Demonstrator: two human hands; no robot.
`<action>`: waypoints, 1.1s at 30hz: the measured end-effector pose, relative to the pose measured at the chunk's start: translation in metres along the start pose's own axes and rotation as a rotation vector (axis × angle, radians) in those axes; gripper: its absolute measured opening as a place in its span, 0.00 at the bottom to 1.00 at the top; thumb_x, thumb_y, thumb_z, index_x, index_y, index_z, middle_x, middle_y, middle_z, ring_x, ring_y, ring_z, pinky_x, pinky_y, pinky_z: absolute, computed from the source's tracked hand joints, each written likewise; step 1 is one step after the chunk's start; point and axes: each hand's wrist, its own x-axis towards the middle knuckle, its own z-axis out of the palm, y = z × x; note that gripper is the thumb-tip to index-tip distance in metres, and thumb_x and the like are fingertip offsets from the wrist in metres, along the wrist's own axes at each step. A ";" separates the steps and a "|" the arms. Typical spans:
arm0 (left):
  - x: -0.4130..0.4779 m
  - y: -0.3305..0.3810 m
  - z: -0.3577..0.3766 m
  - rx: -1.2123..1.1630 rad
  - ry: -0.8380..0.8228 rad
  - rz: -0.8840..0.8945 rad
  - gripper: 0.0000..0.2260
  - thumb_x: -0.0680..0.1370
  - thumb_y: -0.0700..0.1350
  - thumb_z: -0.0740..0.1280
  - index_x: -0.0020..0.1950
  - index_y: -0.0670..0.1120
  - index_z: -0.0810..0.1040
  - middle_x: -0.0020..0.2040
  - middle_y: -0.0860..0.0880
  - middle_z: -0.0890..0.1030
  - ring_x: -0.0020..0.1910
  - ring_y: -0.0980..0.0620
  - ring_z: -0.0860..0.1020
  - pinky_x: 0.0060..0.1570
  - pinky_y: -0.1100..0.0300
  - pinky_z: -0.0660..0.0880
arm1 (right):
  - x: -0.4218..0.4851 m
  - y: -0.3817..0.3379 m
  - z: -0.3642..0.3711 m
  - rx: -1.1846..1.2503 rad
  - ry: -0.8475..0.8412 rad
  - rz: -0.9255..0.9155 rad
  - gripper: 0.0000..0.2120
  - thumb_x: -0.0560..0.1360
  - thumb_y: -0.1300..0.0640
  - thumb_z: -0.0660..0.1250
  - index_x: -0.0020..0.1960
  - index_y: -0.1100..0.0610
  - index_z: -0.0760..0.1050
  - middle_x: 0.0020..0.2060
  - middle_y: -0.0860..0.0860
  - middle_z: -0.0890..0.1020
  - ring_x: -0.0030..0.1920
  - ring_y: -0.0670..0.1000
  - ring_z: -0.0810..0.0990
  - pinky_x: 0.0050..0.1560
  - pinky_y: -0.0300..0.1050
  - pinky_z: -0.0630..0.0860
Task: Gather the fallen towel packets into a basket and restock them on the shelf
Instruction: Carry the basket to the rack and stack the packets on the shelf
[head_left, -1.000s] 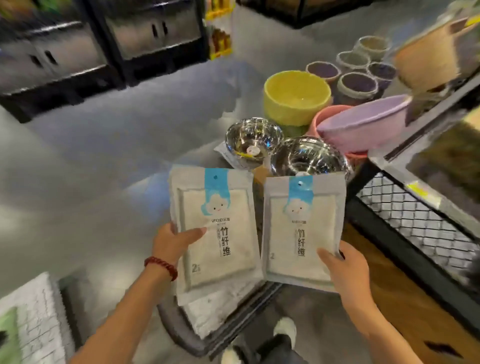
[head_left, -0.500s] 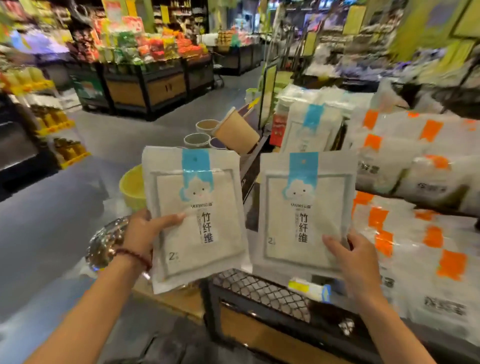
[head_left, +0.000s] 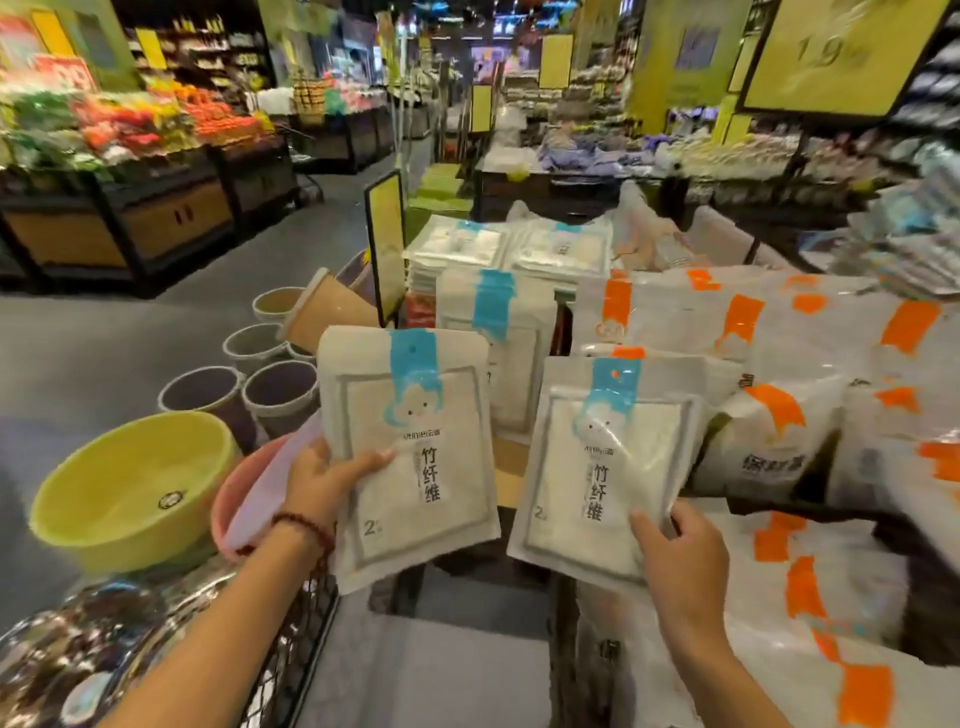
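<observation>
Head view: both hands are holding towel packets upright.
Left hand (head_left: 322, 480): grip is pinching the left packet (head_left: 410, 457) at its lower left edge, thumb across its face.
Right hand (head_left: 675, 556): grip is pinching the right packet (head_left: 602, 467) at its lower right corner.
Packets' place: hovering just in front of the blue-label stack (head_left: 498, 322).
Doing it well: probably laying each flat onto that stack, avoiding the orange-label packets (head_left: 779, 415) right of it.

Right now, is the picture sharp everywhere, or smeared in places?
Head view: the left towel packet and right towel packet read fairly sharp, print legible; the far yellow sign smears with blur; the steel bowl lower left throws mottled glare.
</observation>
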 end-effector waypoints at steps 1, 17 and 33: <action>0.016 -0.001 0.003 0.019 -0.014 0.002 0.11 0.69 0.31 0.72 0.49 0.41 0.79 0.44 0.44 0.84 0.40 0.48 0.83 0.40 0.56 0.81 | 0.005 -0.001 0.006 -0.020 0.016 0.008 0.08 0.73 0.61 0.68 0.36 0.61 0.74 0.33 0.56 0.78 0.36 0.57 0.76 0.32 0.47 0.67; 0.235 -0.059 0.074 0.212 -0.388 0.015 0.13 0.68 0.38 0.75 0.48 0.50 0.77 0.47 0.52 0.82 0.44 0.57 0.81 0.37 0.64 0.77 | 0.023 -0.022 0.101 -0.375 0.302 0.155 0.06 0.73 0.59 0.67 0.40 0.50 0.72 0.33 0.42 0.72 0.34 0.41 0.70 0.28 0.36 0.61; 0.226 -0.119 0.073 0.289 -0.322 -0.035 0.35 0.66 0.28 0.73 0.67 0.45 0.61 0.55 0.50 0.73 0.54 0.52 0.74 0.52 0.58 0.74 | 0.026 -0.018 0.118 -0.362 0.287 0.129 0.05 0.73 0.60 0.67 0.41 0.51 0.75 0.34 0.39 0.74 0.36 0.38 0.72 0.30 0.31 0.62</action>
